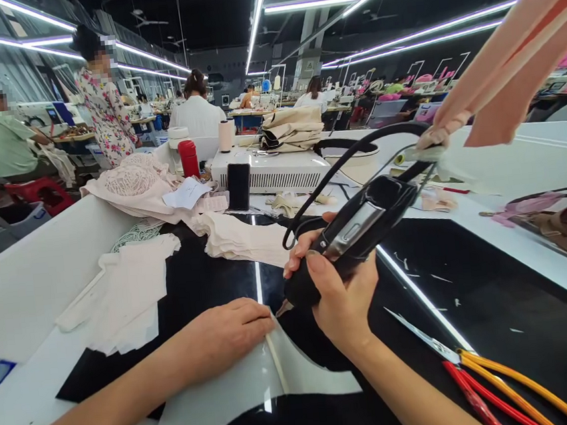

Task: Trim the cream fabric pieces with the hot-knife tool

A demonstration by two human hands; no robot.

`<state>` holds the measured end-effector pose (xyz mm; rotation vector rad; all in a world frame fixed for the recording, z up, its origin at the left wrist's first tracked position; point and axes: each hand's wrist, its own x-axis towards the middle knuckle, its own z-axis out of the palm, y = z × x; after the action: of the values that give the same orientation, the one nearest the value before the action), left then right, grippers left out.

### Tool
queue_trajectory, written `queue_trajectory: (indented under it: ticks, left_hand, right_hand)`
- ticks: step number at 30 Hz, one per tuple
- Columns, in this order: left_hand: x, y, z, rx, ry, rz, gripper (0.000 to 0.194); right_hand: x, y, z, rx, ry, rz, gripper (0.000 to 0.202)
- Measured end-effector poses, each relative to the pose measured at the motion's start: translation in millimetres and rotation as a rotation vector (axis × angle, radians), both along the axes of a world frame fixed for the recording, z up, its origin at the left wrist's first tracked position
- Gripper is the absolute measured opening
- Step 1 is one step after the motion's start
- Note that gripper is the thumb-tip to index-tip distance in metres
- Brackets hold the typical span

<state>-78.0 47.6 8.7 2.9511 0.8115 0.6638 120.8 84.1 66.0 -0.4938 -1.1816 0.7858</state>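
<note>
My left hand (232,334) lies flat, palm down, over the upper edge of a pale fabric panel (241,397), its fingers stretched out and close together. A narrow cream strip (278,363) runs down the panel from beside the fingertips. My right hand (344,293) is wrapped round a black corded hand tool (359,222) with a silver plate on its side. The tool is tilted, with its small tip pointing down at the panel's top corner near my left fingertips. I cannot tell whether the tip touches the fabric.
Open scissors (458,356) with red and yellow handles lie at right on the black mat (511,284). Stacked pale pieces (130,287) lie at left. Behind stand a phone (239,187), a red bottle (189,159) and a white machine (274,170). Pink cloth (508,50) hangs above the tool.
</note>
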Motion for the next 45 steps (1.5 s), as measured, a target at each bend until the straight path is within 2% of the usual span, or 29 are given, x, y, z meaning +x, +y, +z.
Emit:
queue_trajectory:
  ticks: [12, 29, 38, 45]
  left_hand:
    - [-2.2, 2.1, -1.5, -0.009, -0.01, -0.015, 0.028]
    - [-2.5, 1.8, 1.2, -0.016, 0.009, -0.003, 0.025]
    - [-5.6, 1.4, 3.8, -0.042, 0.06, 0.018, 0.03]
    - [-5.1, 3.3, 1.9, -0.01, 0.056, 0.004, 0.029]
  right_hand:
    - [-2.1, -3.5, 7.9, -0.023, 0.053, -0.004, 0.031]
    - [-2.6, -6.6, 6.4, -0.049, -0.008, -0.006, 0.028]
    - [6.9, -14.4, 2.7, -0.067, 0.043, -0.025, 0.047]
    - [4.8, -17.0, 0.7, -0.063, 0.034, -0.011, 0.047]
